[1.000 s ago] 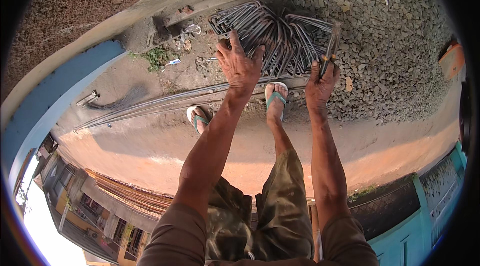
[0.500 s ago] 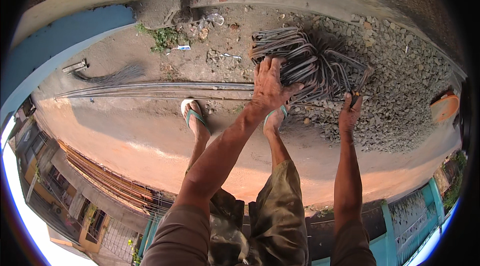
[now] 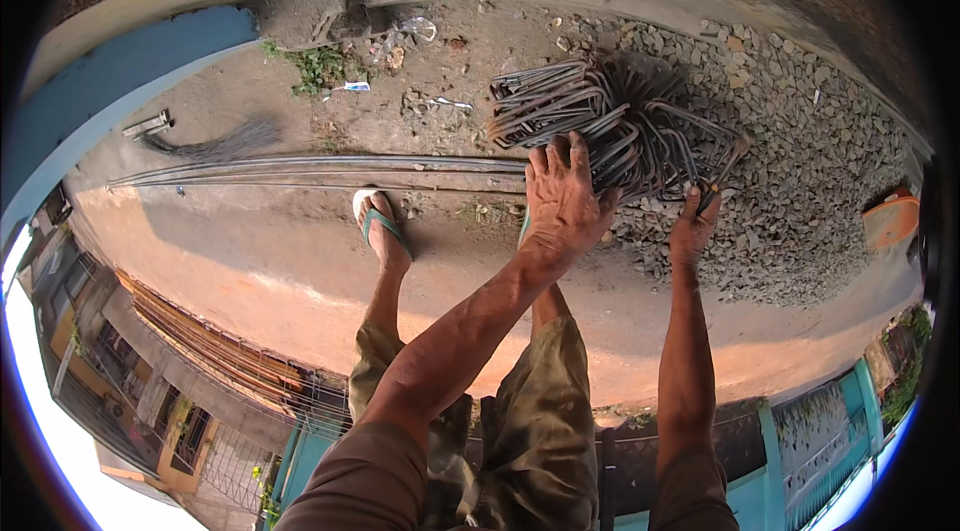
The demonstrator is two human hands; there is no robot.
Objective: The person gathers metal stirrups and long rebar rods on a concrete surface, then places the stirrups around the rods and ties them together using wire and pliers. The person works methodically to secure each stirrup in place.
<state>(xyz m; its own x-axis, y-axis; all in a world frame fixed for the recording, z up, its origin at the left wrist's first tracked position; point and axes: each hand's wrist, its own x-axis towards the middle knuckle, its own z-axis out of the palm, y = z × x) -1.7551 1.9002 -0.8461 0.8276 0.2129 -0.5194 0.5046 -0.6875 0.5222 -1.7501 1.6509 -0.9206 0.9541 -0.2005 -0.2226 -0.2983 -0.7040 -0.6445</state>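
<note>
A pile of bent rebar stirrups, dark grey with rusty patches, lies on the ground ahead of me. My left hand rests at the pile's near side with fingers stretched out over the bars. At the pile's right end, my right hand is closed, thumb up, around a small dark object with a touch of orange. Its kind is mostly hidden by the fingers. Long straight steel rods run leftward along the ground from beside my left hand.
Gravel spreads under and right of the stirrups. An orange pan-like container stands at the far right. A bundle of thin wire lies at left near a low blue wall. My sandalled left foot is beside the rods.
My left hand has shifted right and slightly nearer along the pile, its fingers now spread over the near bars. The right hand has barely moved.
</note>
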